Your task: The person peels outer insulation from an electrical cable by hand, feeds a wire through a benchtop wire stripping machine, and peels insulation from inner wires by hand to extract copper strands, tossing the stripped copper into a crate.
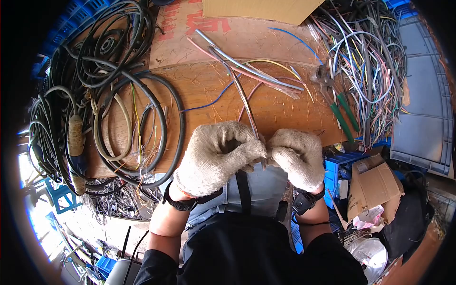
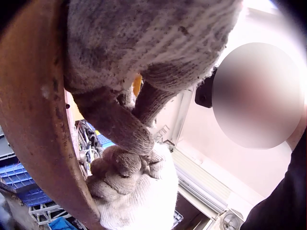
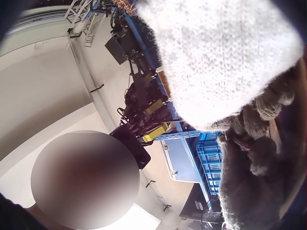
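Both hands wear off-white knitted gloves and meet at the table's front edge. My left hand (image 1: 206, 156) grips a dark-sheathed cable (image 1: 243, 99) near its lower end, thumb and fingers closed round it. From there the cable runs up and away over the table, its sheath looking split, with shiny strands along it. Right beside the left fingertips, my right hand (image 1: 299, 159) has its fingers curled in and pinches at the same cable's end. Gloved fingers hide that end. In the left wrist view the fingertips of both gloves (image 2: 127, 163) come together.
Loose coloured wires (image 1: 256, 71) lie on the wooden table (image 1: 209, 126). Green-handled pliers (image 1: 339, 104) rest at right, beside a large wire heap (image 1: 365, 61). Thick black cable coils (image 1: 118, 71) fill the left side. A cardboard box (image 1: 375, 187) stands below right.
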A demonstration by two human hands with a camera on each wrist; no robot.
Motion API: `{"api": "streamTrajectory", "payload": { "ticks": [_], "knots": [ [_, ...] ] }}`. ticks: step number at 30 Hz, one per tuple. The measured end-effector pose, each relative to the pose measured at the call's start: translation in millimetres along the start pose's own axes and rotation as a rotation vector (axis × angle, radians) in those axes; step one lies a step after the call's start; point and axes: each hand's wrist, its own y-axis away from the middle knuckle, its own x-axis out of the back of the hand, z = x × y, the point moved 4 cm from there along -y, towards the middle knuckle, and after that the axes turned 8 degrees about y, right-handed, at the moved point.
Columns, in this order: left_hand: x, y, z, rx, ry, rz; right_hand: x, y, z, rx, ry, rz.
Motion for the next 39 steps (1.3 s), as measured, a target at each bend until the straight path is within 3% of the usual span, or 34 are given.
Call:
{"api": "streamTrajectory", "payload": {
  "ticks": [3, 5, 12, 15, 17, 27, 33, 39],
  "knots": [
    [3, 2, -1, 0.038, 0.044, -0.041, -1, 1, 1, 0.022, 0.006, -0.016],
    [4, 1, -1, 0.042, 0.060, -0.039, -2, 5, 10, -0.145, -0.172, 0.018],
    [4, 1, -1, -0.005, 0.103, 0.035, -2, 1, -1, -0.067, -0.033, 0.202],
    [5, 1, 0, -0.012, 0.087, 0.028, 2, 1, 3, -0.061, 0.050, 0.125],
    [6, 1, 0, 0.012, 0.100, 0.001, 1, -1, 3, 0.107, 0.066, 0.036],
    [-1, 2, -1, -0.047, 0.027, 0.050, -2, -2, -3, 0.085, 0.025, -0.051],
    [-1, 2, 0, -0.058, -0.031, 0.052, -4, -5, -8, 0.110, 0.159, -0.046],
    [-1, 3, 1, 0.014, -0.043, 0.043, -3, -6, -8, 0.028, 0.215, -0.071]
  ]
}}
